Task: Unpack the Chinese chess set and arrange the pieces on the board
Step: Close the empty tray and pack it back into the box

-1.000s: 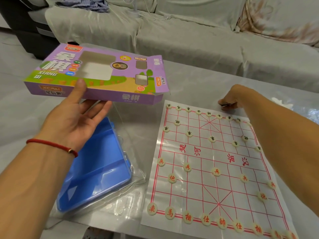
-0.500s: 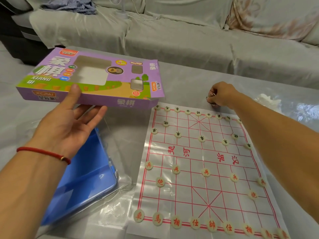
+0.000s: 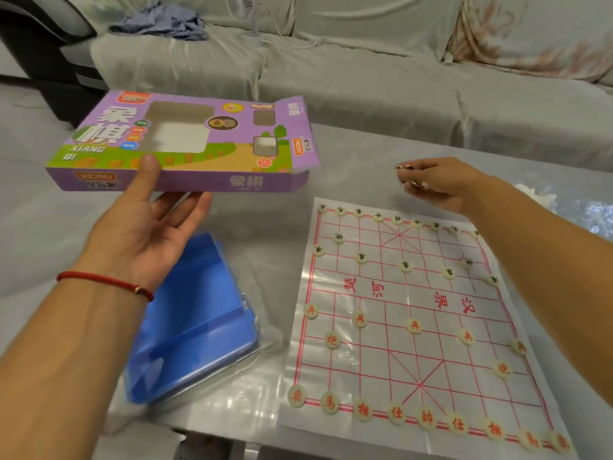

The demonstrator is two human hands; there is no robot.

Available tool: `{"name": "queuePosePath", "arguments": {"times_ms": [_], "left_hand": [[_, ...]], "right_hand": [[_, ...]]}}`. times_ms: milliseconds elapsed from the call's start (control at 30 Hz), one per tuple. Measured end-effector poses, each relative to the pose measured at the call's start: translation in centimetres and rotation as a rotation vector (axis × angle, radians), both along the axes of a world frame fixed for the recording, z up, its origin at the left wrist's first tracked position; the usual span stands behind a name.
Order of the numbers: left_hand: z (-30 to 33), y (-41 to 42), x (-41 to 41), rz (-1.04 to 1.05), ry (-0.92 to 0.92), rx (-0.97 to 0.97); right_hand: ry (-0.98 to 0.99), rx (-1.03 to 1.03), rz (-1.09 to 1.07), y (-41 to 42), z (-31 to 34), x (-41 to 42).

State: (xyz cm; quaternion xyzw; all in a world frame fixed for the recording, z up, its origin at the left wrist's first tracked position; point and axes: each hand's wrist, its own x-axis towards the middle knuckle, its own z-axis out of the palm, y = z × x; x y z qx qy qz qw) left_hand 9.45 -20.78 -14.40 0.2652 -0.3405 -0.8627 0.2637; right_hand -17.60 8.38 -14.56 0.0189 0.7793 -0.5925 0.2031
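Head view: your left hand (image 3: 146, 227) holds the purple chess box (image 3: 185, 141) up at about 10 o'clock, thumb pressed on its top face near the front edge, fingers spread underneath. The box's right end flap stands open, and its window shows no contents.

Below that hand, at 8 o'clock, the blue plastic case (image 3: 195, 323) lies on the table (image 3: 348, 154), partly resting on a clear plastic wrapper (image 3: 232, 386).

Your right hand (image 3: 438, 184) hovers at 1 o'clock, just beyond the far edge of the board (image 3: 408, 313), fingers curled and pinching a small cluster of metal rings (image 3: 408, 176); what they are exactly you cannot tell from here.

The board, a thin printed sheet with red lines, lies flat on the table from 3 to 5 o'clock. The red-lettered pieces (image 3: 396, 412) sit along the near rows, the black-lettered pieces (image 3: 378, 216) along the far rows, all in their starting places. Your right forearm crosses above the board's far right corner.

A grey-covered sofa (image 3: 365, 78) runs behind the table at 12 o'clock, with a blue striped cloth (image 3: 162, 23) on it at 11 o'clock.
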Motion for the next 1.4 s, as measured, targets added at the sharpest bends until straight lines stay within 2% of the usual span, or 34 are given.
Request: {"name": "queuePosePath", "arguments": {"times_ms": [200,367,467,633,767,900,1133,1400], "left_hand": [[1.0,-3.0,5.1,0.136,0.052,0.048],[0.8,-5.1,9.5,0.234,0.041,0.076],[0.7,-5.6,11.3,0.296,0.051,0.108],[0.9,-6.4,12.6,0.342,0.05,0.16],[1.0,-7.1,12.6,0.353,0.034,0.247],[1.2,-7.9,12.2,0.366,0.037,0.279],[1.0,-9.1,12.5,0.373,0.048,0.282],[1.1,-8.9,13.1,0.364,0.074,0.291]], "right_hand": [[-0.282,-0.199,0.146,-6.4,1.9,7.7],[-0.26,-0.163,0.35,-11.6,1.9,15.0],[-0.105,-0.113,0.392,-14.0,1.3,18.3],[0.262,0.102,0.406,-19.1,0.5,19.2],[0.476,0.329,0.535,-23.2,0.6,18.4],[0.54,0.459,0.658,-26.0,0.4,17.8],[0.655,0.552,0.759,-27.2,-0.6,17.3],[0.864,0.507,0.733,-26.8,-1.3,17.9]]}}
